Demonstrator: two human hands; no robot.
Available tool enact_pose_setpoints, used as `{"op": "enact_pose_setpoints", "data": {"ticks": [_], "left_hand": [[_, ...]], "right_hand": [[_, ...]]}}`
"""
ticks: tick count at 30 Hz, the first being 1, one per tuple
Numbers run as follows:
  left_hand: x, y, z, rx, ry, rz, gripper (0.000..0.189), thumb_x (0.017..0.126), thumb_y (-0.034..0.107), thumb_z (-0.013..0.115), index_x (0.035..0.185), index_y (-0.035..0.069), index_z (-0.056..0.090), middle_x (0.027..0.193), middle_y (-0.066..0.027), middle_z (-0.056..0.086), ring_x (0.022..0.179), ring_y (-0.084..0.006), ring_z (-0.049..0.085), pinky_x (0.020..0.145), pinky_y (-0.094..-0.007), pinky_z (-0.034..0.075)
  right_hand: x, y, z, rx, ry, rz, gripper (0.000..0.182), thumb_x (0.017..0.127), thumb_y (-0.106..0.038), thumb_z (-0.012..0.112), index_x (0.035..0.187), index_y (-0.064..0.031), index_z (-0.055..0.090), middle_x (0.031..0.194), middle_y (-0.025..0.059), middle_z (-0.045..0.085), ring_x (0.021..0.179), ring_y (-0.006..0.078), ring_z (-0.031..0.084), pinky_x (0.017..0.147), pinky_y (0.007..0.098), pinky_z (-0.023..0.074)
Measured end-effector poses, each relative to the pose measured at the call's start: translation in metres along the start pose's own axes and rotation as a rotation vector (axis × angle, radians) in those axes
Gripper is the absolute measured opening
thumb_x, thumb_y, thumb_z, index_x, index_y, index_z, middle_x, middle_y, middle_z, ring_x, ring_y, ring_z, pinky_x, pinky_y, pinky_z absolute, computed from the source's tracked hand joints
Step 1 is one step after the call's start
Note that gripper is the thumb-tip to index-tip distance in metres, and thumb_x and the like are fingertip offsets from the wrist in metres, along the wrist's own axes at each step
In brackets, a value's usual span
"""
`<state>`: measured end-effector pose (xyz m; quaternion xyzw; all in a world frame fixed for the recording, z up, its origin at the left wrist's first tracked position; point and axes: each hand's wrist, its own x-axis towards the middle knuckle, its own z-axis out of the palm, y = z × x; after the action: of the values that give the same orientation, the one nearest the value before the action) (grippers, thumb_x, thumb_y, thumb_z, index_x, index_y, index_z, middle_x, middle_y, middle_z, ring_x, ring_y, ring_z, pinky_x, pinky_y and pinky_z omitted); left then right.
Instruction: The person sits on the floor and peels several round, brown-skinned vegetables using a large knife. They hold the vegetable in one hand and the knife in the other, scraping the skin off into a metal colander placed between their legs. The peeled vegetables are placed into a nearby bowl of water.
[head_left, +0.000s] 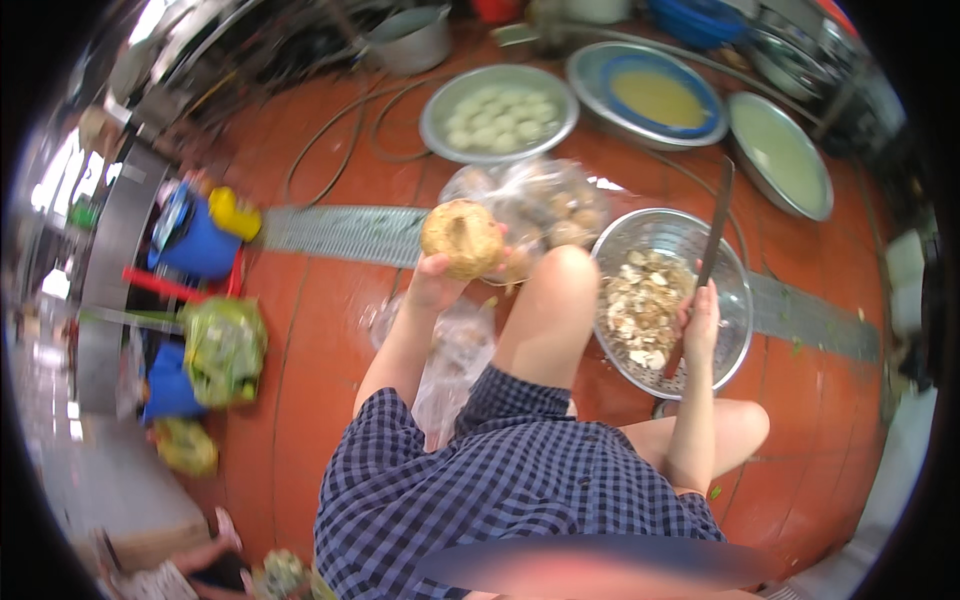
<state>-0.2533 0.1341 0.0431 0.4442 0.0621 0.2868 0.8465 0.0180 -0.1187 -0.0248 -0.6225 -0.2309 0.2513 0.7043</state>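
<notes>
A large round tan root vegetable (462, 238), its skin on and a groove in its top, rests in my left hand (444, 279). My right hand (700, 319) grips a long knife (718, 225) with a dark blade pointing up and away and a reddish-brown handle. That hand is over a perforated metal colander (731, 352) holding pale and brown peelings (645, 300). Beyond my knee lies a clear plastic bag (559, 195) of more brown roots, close behind the held one. Another clear bag (457, 352) lies beneath my left forearm.
At the back stand metal basins: one with peeled white pieces in water (501, 124), one with a blue-rimmed bowl (660, 94), one with cloudy liquid (780, 154). A hose (330, 176) and drain grate (345, 232) cross the floor. Left are bagged greens (225, 349); another person's arm (202, 555) shows lower left.
</notes>
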Motion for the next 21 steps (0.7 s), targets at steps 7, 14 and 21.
{"op": "enact_pose_setpoints", "data": {"ticks": [7, 14, 21], "left_hand": [[0.129, -0.085, 0.137, 0.012, -0.421, -0.033, 0.083, 0.062, 0.009, 0.077, 0.132, 0.004, 0.032, 0.119, -0.0128, 0.05, 0.109, -0.0267, 0.053, 0.091, -0.0415, 0.047], [0.152, -0.17, 0.13, 0.032, -0.548, -0.24, 0.072, 0.07, 0.023, 0.076, 0.129, 0.006, 0.038, 0.123, -0.0116, 0.05, 0.112, -0.0256, 0.052, 0.093, -0.041, 0.046], [0.148, -0.184, 0.122, 0.031, -0.274, -0.338, 0.046, 0.09, 0.033, 0.05, 0.127, 0.007, 0.04, 0.125, -0.0117, 0.048, 0.115, -0.0249, 0.05, 0.094, -0.0417, 0.044]], "right_hand": [[-0.021, -0.045, -0.03, 0.084, -0.065, -0.36, 0.06, 0.092, -0.045, 0.043, 0.137, -0.0069, 0.033, 0.077, 0.0027, 0.057, 0.048, 0.003, 0.037, 0.042, 0.0173, 0.0317], [-0.041, -0.06, -0.035, -0.658, 0.117, -0.445, 0.081, 0.079, -0.052, 0.059, 0.139, -0.0059, 0.029, 0.083, 0.0173, 0.064, 0.07, 0.0295, 0.065, 0.066, 0.0331, 0.0502], [-0.044, -0.052, -0.025, -0.93, 0.205, -0.476, 0.087, 0.075, -0.062, 0.056, 0.135, -0.0035, 0.036, 0.066, 0.0159, 0.062, 0.058, 0.0312, 0.063, 0.055, 0.0378, 0.0503]]}}
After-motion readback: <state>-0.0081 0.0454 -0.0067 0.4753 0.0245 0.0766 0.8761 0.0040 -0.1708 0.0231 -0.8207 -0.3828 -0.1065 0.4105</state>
